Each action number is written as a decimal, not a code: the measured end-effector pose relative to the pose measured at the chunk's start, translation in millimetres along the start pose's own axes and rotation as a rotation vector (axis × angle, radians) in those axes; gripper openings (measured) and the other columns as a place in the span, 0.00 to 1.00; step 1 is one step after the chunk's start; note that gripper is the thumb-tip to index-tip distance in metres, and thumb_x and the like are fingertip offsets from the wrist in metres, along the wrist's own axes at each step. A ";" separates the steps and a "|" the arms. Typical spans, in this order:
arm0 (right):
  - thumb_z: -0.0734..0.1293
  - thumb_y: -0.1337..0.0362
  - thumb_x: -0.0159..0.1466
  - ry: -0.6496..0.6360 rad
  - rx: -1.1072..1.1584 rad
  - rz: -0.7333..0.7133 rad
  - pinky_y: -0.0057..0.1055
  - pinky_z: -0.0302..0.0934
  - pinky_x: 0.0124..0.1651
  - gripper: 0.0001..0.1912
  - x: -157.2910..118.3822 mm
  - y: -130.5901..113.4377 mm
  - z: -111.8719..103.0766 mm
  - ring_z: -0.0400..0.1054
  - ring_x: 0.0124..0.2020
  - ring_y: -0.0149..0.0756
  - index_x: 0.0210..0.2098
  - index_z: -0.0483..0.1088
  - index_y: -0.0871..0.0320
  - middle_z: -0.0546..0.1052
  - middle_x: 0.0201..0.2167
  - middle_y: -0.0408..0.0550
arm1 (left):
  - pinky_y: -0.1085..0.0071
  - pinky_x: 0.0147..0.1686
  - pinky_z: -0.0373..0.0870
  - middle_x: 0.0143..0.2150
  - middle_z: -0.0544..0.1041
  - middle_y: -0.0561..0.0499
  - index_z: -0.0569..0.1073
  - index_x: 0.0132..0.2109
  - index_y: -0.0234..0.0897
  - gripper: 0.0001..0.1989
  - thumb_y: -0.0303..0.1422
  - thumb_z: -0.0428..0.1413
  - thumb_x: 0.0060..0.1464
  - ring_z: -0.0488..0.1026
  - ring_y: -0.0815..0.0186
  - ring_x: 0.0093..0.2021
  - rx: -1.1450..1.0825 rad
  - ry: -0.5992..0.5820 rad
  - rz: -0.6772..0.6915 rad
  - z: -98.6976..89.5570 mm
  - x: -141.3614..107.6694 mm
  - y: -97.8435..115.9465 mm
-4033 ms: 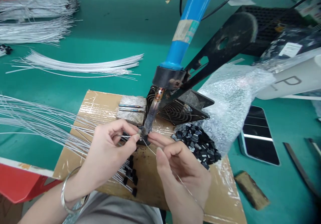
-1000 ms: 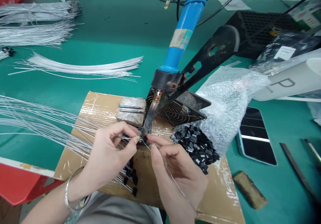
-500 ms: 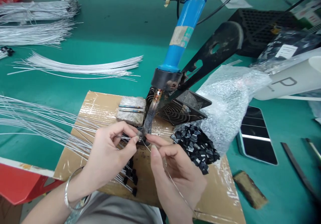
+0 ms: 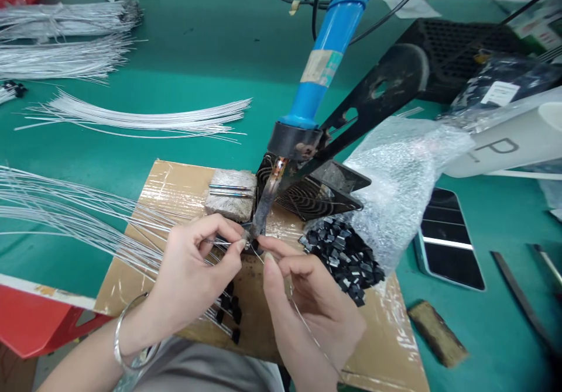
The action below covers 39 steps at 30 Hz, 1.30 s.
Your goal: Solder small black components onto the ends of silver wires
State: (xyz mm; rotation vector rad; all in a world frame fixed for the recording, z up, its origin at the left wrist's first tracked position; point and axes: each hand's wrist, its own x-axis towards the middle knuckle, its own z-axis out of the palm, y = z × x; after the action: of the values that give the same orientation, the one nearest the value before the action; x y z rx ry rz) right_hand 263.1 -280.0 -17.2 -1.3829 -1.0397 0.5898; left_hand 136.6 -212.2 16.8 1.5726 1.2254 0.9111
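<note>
Head view, looking down: the left hand [image 4: 193,275] pinches a thin silver wire lead [image 4: 215,241] between thumb and forefinger, the other fingers curled loosely, and holds its end at the dark tip of the blue-handled soldering iron [image 4: 302,111], which is fixed at a slant in a black metal bracket [image 4: 373,96]; the right hand [image 4: 311,304] pinches a fine strand of solder wire [image 4: 307,327] in closed fingertips and brings its end to the same spot, so both hands meet just under the tip, over the taped brown cardboard sheet [image 4: 140,228]; what exactly sits at the joint is too small to tell. A heap of small black components [image 4: 346,257] spills from a clear bubble-wrap bag [image 4: 399,169] just right of the hands; finished leads with black ends [image 4: 230,310] lie beneath the left hand; a fan of loose silver wires [image 4: 65,210] runs off to the left; a grey block [image 4: 230,196] and a black wire-grille fan [image 4: 307,196] stand behind the tip; a dark phone [image 4: 448,240] lies well to the right on the green table [image 4: 197,58]. To do this well, I judge that both pinches should stay steady, fingertips kept back from the hot tip; the solder should touch only briefly, and the lead should be held motionless until the joint sets.
</note>
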 end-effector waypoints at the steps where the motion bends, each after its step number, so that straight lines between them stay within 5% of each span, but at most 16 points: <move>1: 0.70 0.72 0.65 0.000 -0.002 -0.001 0.21 0.67 0.51 0.09 -0.1 -0.1 -0.2 0.77 0.45 0.25 0.30 0.68 0.56 0.82 0.45 0.39 | 0.78 0.30 0.70 0.34 0.81 0.51 0.76 0.30 0.36 0.06 0.26 0.57 0.54 0.77 0.69 0.34 0.004 0.001 0.007 0.0 0.3 0.1; 39: 0.70 0.73 0.64 0.022 -0.012 -0.019 0.23 0.69 0.50 0.09 0.8 0.3 1.9 0.78 0.43 0.27 0.30 0.69 0.56 0.82 0.43 0.40 | 0.74 0.30 0.70 0.34 0.81 0.50 0.76 0.30 0.35 0.05 0.28 0.58 0.53 0.79 0.66 0.35 0.012 -0.030 -0.045 -0.6 0.7 -1.7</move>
State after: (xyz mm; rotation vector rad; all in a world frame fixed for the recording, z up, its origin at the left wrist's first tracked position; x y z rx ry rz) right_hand 261.9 -278.3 -17.6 -1.3860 -1.0396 0.5541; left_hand 135.8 -211.3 15.4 1.5565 1.2420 0.8497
